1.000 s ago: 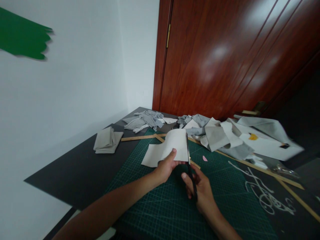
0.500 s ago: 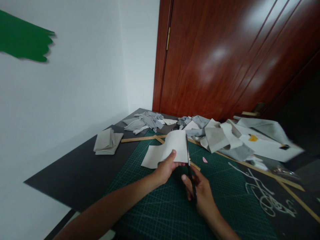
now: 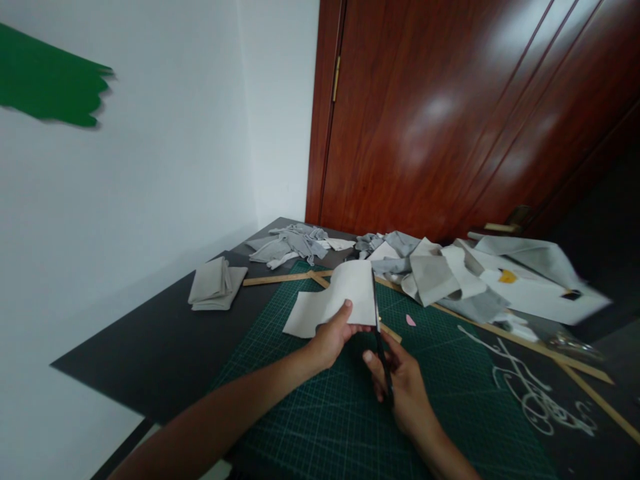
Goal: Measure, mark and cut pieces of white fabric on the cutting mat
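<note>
My left hand (image 3: 334, 335) pinches the lower edge of a cream sheet of cloth (image 3: 353, 287), thumb on top and fingers beneath. The sheet curves up and its left part reaches down toward the green mat. In my right hand (image 3: 400, 380) are black-handled scissors (image 3: 384, 363), pointing away from me. Their blades run along the right edge of the sheet, close to my left fingertips. Whether the blades are apart cannot be made out.
Under my hands lies a green cutting mat (image 3: 320, 413). Folded cloth (image 3: 213, 283) sits at the left. Grey scraps (image 3: 295, 243) and a larger cloth pile (image 3: 435, 273) lie behind. Wooden rulers (image 3: 273, 278), a pink scrap (image 3: 411, 321) and thin white strips (image 3: 540, 400) are around.
The view has shifted very slightly. My hands, the sheet and the scissors hold nearly the same positions.
</note>
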{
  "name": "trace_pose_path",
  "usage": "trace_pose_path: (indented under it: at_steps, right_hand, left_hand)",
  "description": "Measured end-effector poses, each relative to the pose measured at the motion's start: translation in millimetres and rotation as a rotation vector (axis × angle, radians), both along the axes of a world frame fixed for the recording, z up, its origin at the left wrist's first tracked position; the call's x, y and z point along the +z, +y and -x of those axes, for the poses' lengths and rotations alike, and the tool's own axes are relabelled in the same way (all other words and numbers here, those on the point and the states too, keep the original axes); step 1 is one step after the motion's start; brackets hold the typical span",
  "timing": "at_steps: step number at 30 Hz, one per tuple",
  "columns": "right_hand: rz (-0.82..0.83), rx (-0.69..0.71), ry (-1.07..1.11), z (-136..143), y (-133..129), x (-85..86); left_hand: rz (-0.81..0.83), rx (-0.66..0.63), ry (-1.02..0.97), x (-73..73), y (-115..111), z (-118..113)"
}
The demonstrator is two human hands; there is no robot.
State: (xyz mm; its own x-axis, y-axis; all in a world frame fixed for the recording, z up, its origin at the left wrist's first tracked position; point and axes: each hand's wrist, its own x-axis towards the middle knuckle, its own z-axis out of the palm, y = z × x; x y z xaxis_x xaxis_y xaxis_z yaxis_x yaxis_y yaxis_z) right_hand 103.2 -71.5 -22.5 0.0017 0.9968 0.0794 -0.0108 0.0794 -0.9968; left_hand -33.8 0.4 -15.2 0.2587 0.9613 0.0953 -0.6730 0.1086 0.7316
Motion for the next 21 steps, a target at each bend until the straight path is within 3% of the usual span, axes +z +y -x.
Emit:
trace_pose_path:
  at_steps: [21]
  right_hand:
    - [0.003,-0.001,0.021,-3.3,4.2,-2.1]
  left_hand:
    - [0.042,-0.024,0.053,-7.7,-0.3,0.2]
